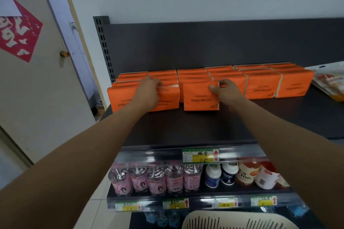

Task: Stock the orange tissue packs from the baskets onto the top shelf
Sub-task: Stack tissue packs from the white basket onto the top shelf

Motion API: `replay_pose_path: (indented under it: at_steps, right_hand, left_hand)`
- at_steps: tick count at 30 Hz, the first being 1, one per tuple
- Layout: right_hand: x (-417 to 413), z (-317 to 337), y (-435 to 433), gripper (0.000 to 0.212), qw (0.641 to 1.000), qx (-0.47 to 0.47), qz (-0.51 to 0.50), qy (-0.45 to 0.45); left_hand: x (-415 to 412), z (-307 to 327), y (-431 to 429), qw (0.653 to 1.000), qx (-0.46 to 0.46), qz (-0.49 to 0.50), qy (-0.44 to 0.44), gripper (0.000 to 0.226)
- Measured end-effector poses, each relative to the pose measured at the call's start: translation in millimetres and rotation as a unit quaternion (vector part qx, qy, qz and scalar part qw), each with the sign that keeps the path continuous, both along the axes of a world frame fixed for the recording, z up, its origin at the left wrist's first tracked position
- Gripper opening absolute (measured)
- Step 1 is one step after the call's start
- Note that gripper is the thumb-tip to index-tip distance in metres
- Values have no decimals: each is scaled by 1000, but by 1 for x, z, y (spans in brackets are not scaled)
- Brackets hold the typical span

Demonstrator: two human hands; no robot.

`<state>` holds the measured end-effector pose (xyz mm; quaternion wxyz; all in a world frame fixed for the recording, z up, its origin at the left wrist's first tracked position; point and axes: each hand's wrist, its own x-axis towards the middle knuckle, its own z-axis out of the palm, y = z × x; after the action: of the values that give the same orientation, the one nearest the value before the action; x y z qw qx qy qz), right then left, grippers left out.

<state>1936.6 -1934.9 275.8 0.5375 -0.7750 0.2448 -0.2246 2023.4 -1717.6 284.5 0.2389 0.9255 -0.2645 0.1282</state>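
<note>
placing: the right hand [226, 90] pinches the top edge of the middle pack [199, 98], thumb on its front face, fingers over the top. the pack stands upright, a little forward of the row behind.
left hand [149, 89]: its fingers curl over the top of the left pack [128, 101], gripping it at the shelf's left end.
packs: the other packs [260, 87] stand in rows along the back of the top shelf [204, 126], touching side by side.
risk: the middle pack is held by a thin pinch, so a hard push could tip it backward or skew it against its neighbours. the left pack sits close to the open end and could slide off if nudged sideways.
gap: the two held packs stand slightly apart, so closing them carelessly could crumple the soft wrap.
around: a snack bag [331, 82] lies at the right of the shelf. bottles [154, 178] fill the shelf below, and a basket [223, 221] shows at the bottom edge, contents hidden.
in the way: nothing lies in front of the packs, and the snack bag limits room to the right.
</note>
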Motion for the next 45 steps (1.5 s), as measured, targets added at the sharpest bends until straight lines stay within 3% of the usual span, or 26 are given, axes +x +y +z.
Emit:
replay_pose_path:
  at_steps: [5,10,26,33,36,39,45]
  right_hand:
    - [2,-6,3,45,1000,1,-15,-4]
    - [0,-10,8,55,999,-34,-20,31]
    - [-20,-11,17,45,985,-149,-55,74]
    - [-102,-9,27,24,974,-225,-35,-11]
    - [-156,-20,31,19,970,-240,-12,-30]
    - [-203,-50,29,18,966,-259,12,6]
    - [-255,-145,16,21,929,-263,97,243]
  left_hand:
    - [-1,-7,3,996,26,53,-70,38]
    - [1,-11,2,994,16,69,-87,37]
    - [-22,-8,7,995,-16,40,-95,37]
    - [-108,-5,-14,988,-61,-103,-101,27]
    - [-163,-20,-25,978,-49,-193,-66,24]
    - [-212,-53,-40,962,-10,-272,-1,20]
    - [-252,-151,-53,922,172,-291,187,27]
